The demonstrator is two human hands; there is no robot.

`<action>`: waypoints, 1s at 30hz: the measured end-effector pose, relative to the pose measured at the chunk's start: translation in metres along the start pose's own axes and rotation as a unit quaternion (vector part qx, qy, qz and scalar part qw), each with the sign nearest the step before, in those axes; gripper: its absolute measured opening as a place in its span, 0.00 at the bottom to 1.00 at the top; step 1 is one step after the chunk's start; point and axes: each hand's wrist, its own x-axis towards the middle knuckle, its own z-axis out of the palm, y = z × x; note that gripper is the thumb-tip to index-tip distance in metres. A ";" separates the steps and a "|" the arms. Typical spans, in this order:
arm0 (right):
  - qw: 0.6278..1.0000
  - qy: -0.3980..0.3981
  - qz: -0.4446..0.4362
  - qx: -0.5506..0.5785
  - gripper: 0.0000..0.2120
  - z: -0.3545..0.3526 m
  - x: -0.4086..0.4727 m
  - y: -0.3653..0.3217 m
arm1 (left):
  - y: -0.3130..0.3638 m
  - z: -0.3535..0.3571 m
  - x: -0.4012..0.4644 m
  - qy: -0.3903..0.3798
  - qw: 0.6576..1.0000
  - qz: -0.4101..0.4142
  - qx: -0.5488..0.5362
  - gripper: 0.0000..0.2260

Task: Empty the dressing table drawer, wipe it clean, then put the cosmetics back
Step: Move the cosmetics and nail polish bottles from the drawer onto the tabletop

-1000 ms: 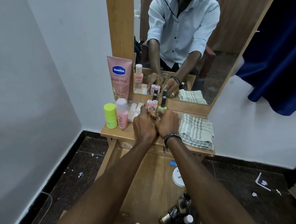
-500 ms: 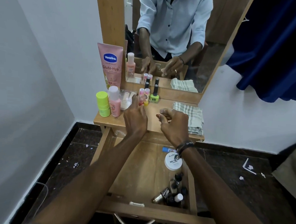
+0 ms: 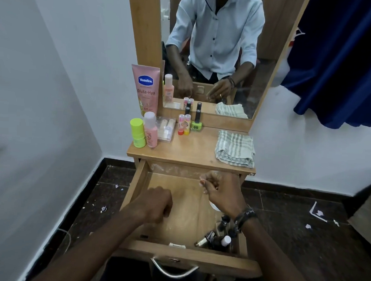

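A: What sits around the open wooden drawer (image 3: 134, 187)?

B: Above it, both hands hover with curled fingers, holding nothing: the left hand (image 3: 154, 204) over its left half, the right hand (image 3: 220, 190) over its far right.

A: And inside?

B: A cluster of small dark bottles (image 3: 219, 235) in its near right corner. Beyond the drawer, a folded striped cloth (image 3: 235, 148) lies on the wooden tabletop (image 3: 190, 149).
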 end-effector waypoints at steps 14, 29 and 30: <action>0.971 -0.057 0.165 -0.165 0.10 -0.025 -0.006 0.033 | -0.016 0.020 -0.019 -0.128 0.990 -0.046 0.023 0.15; 0.841 -0.225 0.036 -0.490 0.14 0.026 0.025 0.015 | -0.028 0.028 -0.024 -0.135 0.987 -0.054 -0.065 0.13; 0.842 -0.224 0.028 -0.490 0.14 0.028 0.026 0.016 | -0.030 0.028 -0.025 -0.134 0.987 -0.052 -0.073 0.13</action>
